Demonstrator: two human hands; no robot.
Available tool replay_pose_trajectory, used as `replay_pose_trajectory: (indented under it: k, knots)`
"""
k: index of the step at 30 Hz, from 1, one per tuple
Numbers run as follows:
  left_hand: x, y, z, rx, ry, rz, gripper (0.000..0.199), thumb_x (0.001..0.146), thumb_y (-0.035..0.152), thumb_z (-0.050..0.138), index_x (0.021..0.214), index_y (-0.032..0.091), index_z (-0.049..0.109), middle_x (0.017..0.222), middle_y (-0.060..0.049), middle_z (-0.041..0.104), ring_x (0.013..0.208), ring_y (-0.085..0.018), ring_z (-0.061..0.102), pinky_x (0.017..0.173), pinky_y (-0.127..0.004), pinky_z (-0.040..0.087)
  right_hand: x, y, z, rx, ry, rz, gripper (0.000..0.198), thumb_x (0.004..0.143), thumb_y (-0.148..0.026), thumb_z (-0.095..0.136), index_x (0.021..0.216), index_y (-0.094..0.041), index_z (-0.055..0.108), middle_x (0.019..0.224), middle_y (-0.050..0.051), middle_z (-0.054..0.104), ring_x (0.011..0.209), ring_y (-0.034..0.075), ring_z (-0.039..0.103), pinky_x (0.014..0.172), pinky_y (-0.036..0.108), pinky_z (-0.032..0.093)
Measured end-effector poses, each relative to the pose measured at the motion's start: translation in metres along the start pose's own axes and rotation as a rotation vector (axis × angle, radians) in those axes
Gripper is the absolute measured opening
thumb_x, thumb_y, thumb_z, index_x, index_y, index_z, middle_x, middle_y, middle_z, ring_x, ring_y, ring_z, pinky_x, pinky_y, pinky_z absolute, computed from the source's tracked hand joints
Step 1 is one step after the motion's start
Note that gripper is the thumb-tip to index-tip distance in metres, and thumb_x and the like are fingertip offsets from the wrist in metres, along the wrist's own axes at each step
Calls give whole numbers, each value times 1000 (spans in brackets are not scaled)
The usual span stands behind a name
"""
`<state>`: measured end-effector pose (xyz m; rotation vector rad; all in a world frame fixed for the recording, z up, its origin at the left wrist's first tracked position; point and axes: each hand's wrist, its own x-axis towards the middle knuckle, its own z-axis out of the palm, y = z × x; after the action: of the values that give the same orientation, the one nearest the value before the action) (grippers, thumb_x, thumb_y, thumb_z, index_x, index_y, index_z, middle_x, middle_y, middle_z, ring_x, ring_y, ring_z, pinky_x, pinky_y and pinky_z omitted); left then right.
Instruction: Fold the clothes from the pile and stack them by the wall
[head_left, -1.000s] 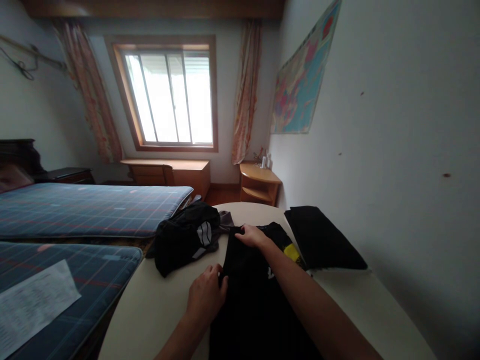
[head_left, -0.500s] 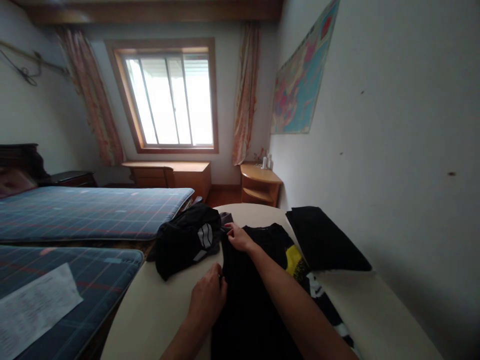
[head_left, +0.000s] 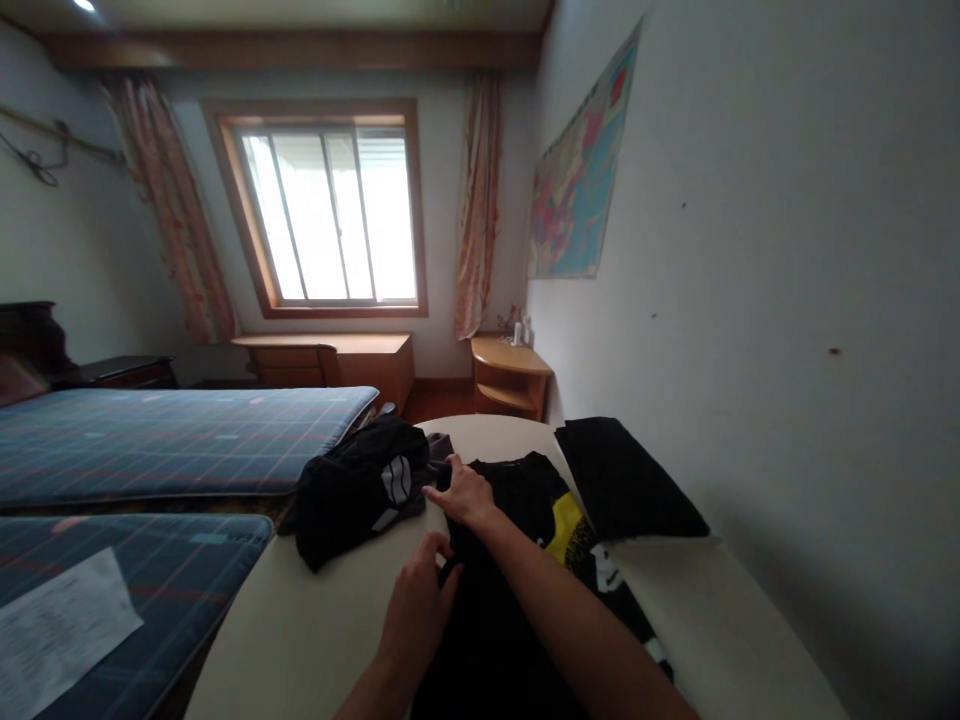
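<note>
A black shirt (head_left: 491,620) with a yellow and white pattern along its right side lies partly folded over on a round cream table (head_left: 315,620). At the shirt's upper left edge is my right hand (head_left: 466,495), its thumb and forefinger spread apart over the cloth. My left hand (head_left: 420,600) rests lower on the same edge, fingers loosely curled, with a gap between thumb and forefinger; black cloth shows behind them. Just left of my hands sits a crumpled black garment (head_left: 360,490) with a grey-white print. A folded black garment (head_left: 630,480) lies at the table's right side.
Two plaid mattresses (head_left: 187,440) stand left of the table, the nearer one with a printed paper sheet (head_left: 67,625) on it. A wall (head_left: 765,300) runs close along the right. Beyond the table are a corner shelf (head_left: 510,352) and a desk (head_left: 375,345) below the window.
My right hand's thumb and forefinger have spread apart at the shirt's edge. My left hand's fingers have loosened. The whole view has shifted a little, with the table things slightly further left.
</note>
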<state>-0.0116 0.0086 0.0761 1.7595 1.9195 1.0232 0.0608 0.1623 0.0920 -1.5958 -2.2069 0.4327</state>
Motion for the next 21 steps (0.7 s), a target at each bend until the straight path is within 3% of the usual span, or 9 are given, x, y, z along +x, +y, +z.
replay_pose_trajectory:
  k: [3,6,9,14,18,21]
  knots:
    - [-2,1,3,-34,-46,-6,15,83,11,54,86,23,47,70,5,58,63,-15,59,64,-23,39,-7,-8,3,-53,-121,70,86,71,-34,74,146,-14,38,114,21,69,107,37,66,87,45,50]
    - [-4,3,2,-68,-43,13,17,80,8,53,82,23,46,72,5,58,65,-14,58,67,-24,41,-8,-8,1,-6,-112,58,75,75,-23,69,145,-13,41,116,22,69,107,36,67,86,43,50]
    - [-3,14,2,-111,1,60,16,78,8,53,79,23,46,78,3,58,69,-14,57,69,-24,42,-4,2,-10,80,-68,33,61,83,-25,60,141,-12,45,116,20,69,108,31,67,88,39,50]
    - [5,51,24,-226,34,175,13,75,11,54,75,22,47,91,0,61,74,-15,57,73,-27,45,8,48,-39,199,20,-4,46,89,-23,53,135,-14,53,126,13,67,114,21,63,95,27,47]
    - [-2,73,61,-339,-113,151,10,76,13,53,83,21,52,107,-5,63,75,-14,61,75,-30,51,1,96,-58,194,62,47,59,85,-14,55,143,-12,46,130,16,63,115,22,63,98,30,46]
    - [-16,70,80,-219,-198,225,29,78,10,48,102,20,60,124,-10,61,106,-21,62,96,-37,49,-18,119,-64,161,60,41,63,85,-17,57,147,-14,43,132,17,61,118,23,61,101,31,44]
